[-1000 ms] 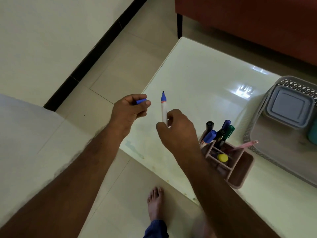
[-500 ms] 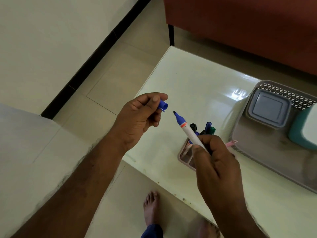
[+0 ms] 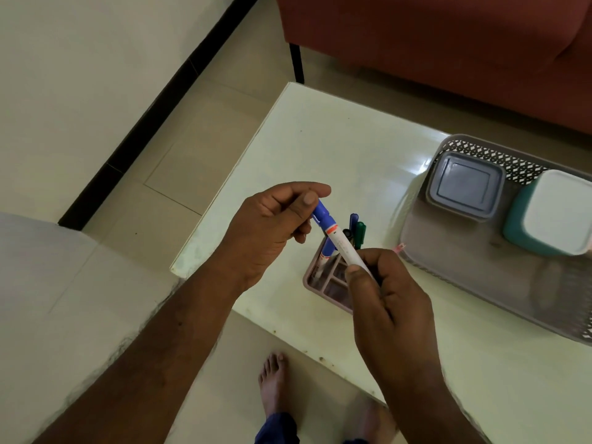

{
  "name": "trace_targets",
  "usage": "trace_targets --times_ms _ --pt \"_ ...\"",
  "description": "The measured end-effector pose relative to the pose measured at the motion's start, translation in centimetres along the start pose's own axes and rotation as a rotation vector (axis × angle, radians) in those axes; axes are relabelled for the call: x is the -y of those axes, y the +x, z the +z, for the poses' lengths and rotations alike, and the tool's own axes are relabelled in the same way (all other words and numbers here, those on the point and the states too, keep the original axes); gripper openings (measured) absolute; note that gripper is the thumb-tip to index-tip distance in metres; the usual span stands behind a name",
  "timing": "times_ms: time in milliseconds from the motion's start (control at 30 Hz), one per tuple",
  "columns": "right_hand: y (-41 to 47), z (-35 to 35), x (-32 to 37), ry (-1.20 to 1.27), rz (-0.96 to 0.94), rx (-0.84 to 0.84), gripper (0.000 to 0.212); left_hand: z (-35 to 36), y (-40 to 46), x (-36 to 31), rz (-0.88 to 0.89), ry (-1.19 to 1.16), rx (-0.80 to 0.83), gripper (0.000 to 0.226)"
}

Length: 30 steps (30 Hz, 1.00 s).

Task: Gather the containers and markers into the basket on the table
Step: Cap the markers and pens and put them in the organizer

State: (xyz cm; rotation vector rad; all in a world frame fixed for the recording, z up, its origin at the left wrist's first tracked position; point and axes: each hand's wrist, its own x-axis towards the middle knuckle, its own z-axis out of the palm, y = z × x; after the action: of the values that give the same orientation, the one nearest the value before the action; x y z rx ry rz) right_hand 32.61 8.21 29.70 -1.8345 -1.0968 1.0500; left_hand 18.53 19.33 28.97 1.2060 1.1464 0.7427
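Observation:
My right hand (image 3: 387, 302) grips the white barrel of a marker (image 3: 344, 249) above the table's near-left corner. My left hand (image 3: 272, 229) pinches the marker's blue cap (image 3: 322, 214), which sits on the marker's tip. Below them stands a pink organiser (image 3: 323, 283) holding several markers (image 3: 357, 229), partly hidden by my right hand. To the right lies a grey basket (image 3: 499, 283) with a grey lidded container (image 3: 464, 185) and a teal container with a white lid (image 3: 557, 213) inside.
The pale glossy table (image 3: 320, 149) has its left edge and near corner by my hands. A red-brown sofa (image 3: 448, 43) stands behind it. My bare foot (image 3: 272, 382) rests on the tiled floor. A black skirting line runs along the left wall.
The cap and marker, held apart before, have come together; the cap now sits on the tip. Both hands moved toward each other over the organiser.

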Motion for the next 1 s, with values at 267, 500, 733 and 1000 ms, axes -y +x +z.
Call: trace_targets --times_ms 267,500,733,1000 --pt "-1.2 0.8 0.1 0.146 0.002 -0.011 0.022 2.3 -1.3 0.2 0.012 -0.009 -0.027 0.028" --pt "-0.7 0.5 0.2 0.346 0.051 0.144 0.026 2.5 -0.9 -1.3 0.092 0.147 0.06 0.03" --pt "1.5 -2.4 0.5 0.302 -0.01 0.131 0.013 1.4 -1.7 0.8 0.181 0.369 -0.324 0.008" --pt "1.1 -2.6 -2.6 0.049 0.026 -0.087 0.011 2.9 -2.6 8.2 0.376 0.986 -0.16 0.041"
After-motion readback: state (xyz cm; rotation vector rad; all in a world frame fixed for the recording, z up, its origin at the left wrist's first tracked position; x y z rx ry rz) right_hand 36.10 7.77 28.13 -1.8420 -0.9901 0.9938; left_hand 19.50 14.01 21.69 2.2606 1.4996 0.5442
